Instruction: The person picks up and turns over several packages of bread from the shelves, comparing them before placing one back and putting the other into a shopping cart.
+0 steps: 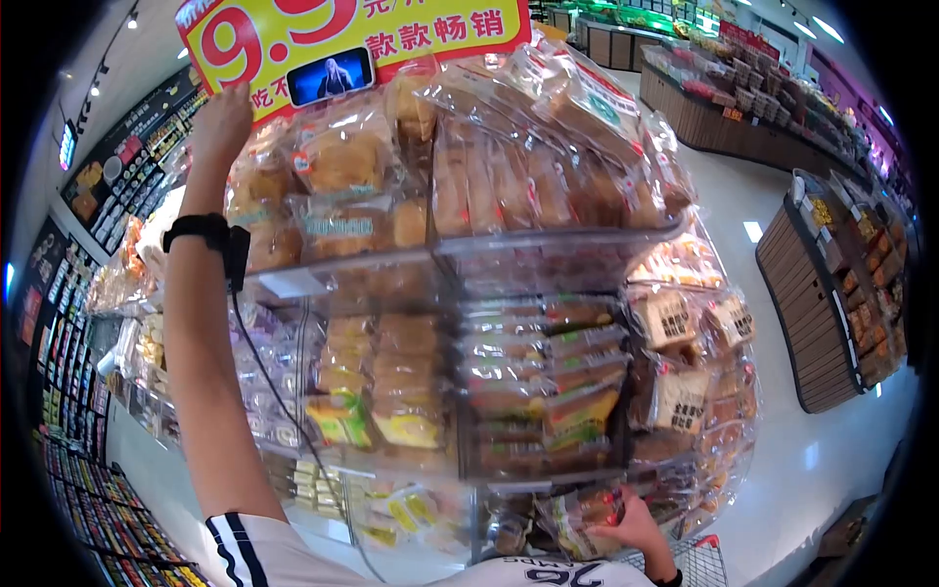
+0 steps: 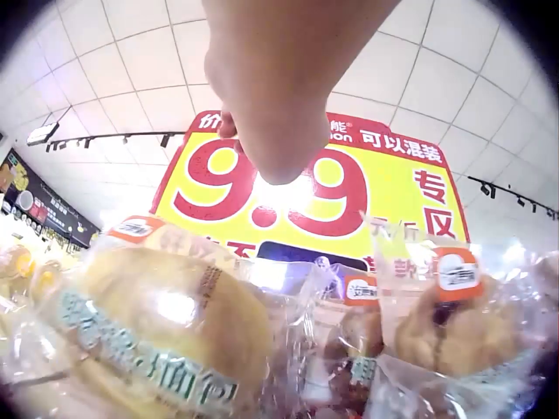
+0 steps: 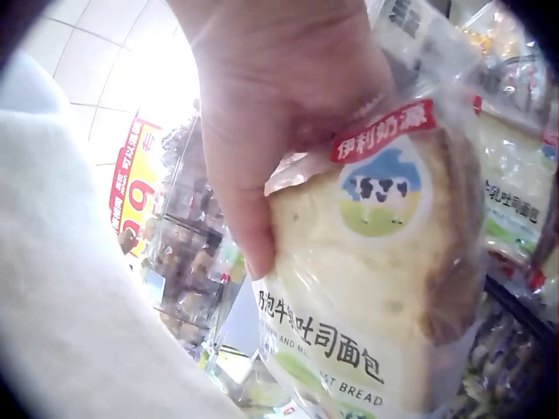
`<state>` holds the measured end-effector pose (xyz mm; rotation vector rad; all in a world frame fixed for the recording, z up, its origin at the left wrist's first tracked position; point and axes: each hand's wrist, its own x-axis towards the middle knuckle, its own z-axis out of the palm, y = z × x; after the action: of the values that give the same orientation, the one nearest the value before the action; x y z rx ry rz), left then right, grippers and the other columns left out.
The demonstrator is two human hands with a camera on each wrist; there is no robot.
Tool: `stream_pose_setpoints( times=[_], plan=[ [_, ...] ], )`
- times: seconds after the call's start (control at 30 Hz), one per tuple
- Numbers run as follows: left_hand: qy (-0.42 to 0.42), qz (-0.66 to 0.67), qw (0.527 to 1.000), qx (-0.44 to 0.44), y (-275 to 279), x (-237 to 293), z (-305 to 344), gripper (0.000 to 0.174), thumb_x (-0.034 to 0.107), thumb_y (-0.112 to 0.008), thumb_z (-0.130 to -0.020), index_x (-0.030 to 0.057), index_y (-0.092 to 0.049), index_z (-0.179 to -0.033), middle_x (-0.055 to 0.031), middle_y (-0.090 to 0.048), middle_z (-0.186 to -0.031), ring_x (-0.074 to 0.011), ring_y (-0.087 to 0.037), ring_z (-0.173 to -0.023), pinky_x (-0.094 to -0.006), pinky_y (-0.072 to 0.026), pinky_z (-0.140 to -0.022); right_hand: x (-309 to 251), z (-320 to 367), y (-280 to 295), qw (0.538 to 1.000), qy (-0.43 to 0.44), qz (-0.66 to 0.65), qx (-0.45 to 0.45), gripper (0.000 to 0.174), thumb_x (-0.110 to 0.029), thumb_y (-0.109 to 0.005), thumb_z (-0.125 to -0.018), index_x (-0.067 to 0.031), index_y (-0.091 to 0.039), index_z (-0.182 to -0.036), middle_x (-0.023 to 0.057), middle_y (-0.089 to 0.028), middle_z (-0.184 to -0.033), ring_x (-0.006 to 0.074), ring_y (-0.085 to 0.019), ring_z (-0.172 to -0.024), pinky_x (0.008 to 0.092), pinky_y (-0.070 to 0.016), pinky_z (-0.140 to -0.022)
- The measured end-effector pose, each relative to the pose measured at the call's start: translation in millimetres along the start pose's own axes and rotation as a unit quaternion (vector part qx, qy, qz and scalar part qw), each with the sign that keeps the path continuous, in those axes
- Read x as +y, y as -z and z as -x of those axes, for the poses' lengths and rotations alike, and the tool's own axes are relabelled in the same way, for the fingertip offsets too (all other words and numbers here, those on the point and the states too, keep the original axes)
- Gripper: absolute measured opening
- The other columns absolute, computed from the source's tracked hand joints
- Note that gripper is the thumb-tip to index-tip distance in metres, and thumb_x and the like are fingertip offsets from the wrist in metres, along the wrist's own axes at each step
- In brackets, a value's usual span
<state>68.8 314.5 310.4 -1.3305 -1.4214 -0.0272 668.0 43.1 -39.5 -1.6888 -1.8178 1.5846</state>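
My right hand [image 1: 638,528] grips a clear bag of sliced toast bread [image 3: 367,262] with a red label and a cow picture, low at the shelf front. In the right wrist view the thumb lies along the bag's near side, and the other fingers are hidden behind it. My left hand [image 1: 221,125] is raised at the lower left edge of a yellow and red price sign [image 1: 406,68], above bagged bread [image 1: 347,161]. In the left wrist view the hand [image 2: 275,131] overlaps the sign; most of its fingers are hidden, so I cannot tell their hold.
Tiered bread shelves [image 1: 567,240] fill the middle. A phone [image 1: 331,77] with a lit screen stands before the sign. A wire shopping cart [image 1: 699,560] is at the lower right. Across the aisle stands a wood-sided display [image 1: 807,303]. A black cable [image 1: 279,386] hangs from the left wrist.
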Motion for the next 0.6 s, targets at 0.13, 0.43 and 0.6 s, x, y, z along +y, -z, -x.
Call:
stream_pose_setpoints(
  times=[0.13, 0.43, 0.6],
  plan=[
    [0.019, 0.092, 0.994, -0.060, -27, 24, -32, 0.053, 0.035, -0.059, -0.076, 0.0019, -0.041, -0.113, -0.0161, -0.051, -0.100, -0.0317, -0.054, -0.092, -0.0401, -0.0472, -0.072, 22, -14, -16, 0.993, 0.049, 0.087, 0.069, 0.088, -0.046, -0.079, -0.047, 0.0054, -0.043, -0.108, 0.0228, -0.054, -0.097, 0.0365, -0.053, -0.094, 0.0384, -0.0407, -0.083],
    [-0.080, 0.100, 0.990, -0.066, -67, 36, -56, 0.083, 0.019, -0.074, -0.057, 0.0034, -0.029, -0.125, -0.0155, -0.043, -0.117, -0.0300, -0.047, -0.104, -0.0387, -0.0459, -0.078, 6, -19, -20, 0.998, -0.042, -0.007, -0.049, 0.090, -0.044, -0.072, -0.061, -0.0001, -0.030, -0.128, 0.0135, -0.057, -0.103, 0.0280, -0.056, -0.092, 0.0385, -0.0450, -0.078],
    [-0.096, 0.082, 0.989, -0.075, -60, 48, -63, 0.078, 0.016, -0.074, -0.054, 0.0026, -0.034, -0.119, -0.0126, -0.046, -0.104, -0.0287, -0.050, -0.097, -0.0373, -0.0459, -0.074, 72, -34, -52, 0.987, 0.110, 0.108, 0.045, 0.062, -0.041, -0.069, -0.068, 0.0042, -0.048, -0.105, 0.0132, -0.060, -0.098, 0.0263, -0.060, -0.079, 0.0338, -0.0492, -0.065]
  ],
)
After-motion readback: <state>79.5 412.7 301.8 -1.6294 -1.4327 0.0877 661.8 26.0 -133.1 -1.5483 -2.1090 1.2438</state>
